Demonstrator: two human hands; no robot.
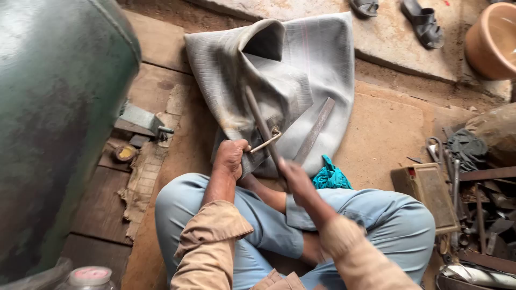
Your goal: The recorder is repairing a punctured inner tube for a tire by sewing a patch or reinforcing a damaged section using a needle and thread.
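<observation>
A large grey rubber inner tube [301, 70] lies folded on the floor in front of my crossed legs. My left hand [230, 157] grips the tube's near edge by a bent metal valve stem [267, 140]. My right hand [294, 180] is shut on the lower end of a long dark metal rod [260, 122], which slants up and left across the tube. A flat metal file [314, 130] rests on the tube just right of the rod. A teal cloth [329, 176] lies by my right knee.
A big green metal tank [54, 107] fills the left side. At right sit a flat rusty tin [430, 194] and a pile of metal tools [478, 204]. Sandals [424, 21] and a clay-coloured tub [494, 40] are at the far right. A jar lid [90, 275] shows at bottom left.
</observation>
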